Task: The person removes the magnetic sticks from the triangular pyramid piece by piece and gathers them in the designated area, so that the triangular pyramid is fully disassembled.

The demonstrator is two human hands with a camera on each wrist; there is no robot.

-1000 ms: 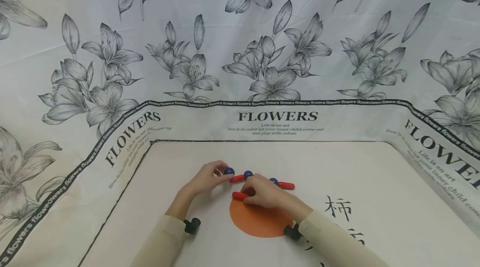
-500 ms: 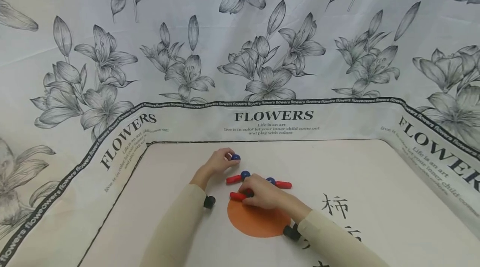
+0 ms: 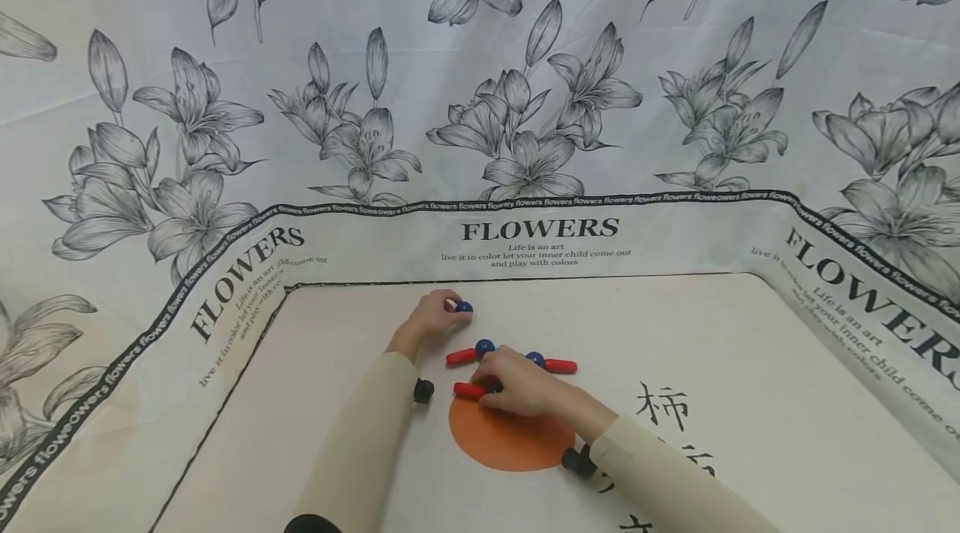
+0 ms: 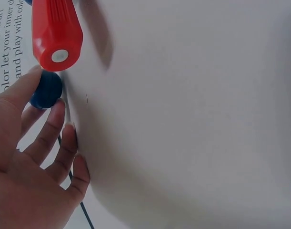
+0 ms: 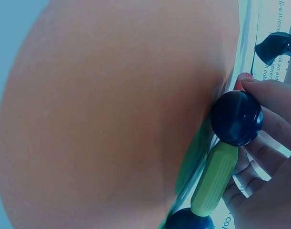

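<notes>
Near the far edge of the table, my left hand (image 3: pixel 433 313) pinches a blue ball (image 4: pixel 46 89) between thumb and fingertips. In the left wrist view a red rod (image 4: pixel 58 28) with a pale metal-like disc in its end shows above that ball. My right hand (image 3: pixel 525 385) holds a joined magnetic-looking toy piece over the orange circle. Its blue ball (image 5: pixel 236 118) sits at the thumb and fingers, with a green rod (image 5: pixel 215 180) and a second blue ball (image 5: pixel 189 220) below. A red rod (image 3: pixel 468 391) points left from this piece; my hand hides part of it.
Just beyond my right hand are a red rod (image 3: pixel 461 357) touching a blue ball (image 3: pixel 485 346), and another blue ball (image 3: pixel 535 358) with a red rod (image 3: pixel 561 366). The light mat bears an orange circle (image 3: pixel 510 441) and black characters (image 3: pixel 663 406). Flowered cloth (image 3: pixel 540 237) rises behind.
My left hand has carried its blue ball away from the red rod, up towards the table's far edge. The right hand has stayed nearly in place with its piece.
</notes>
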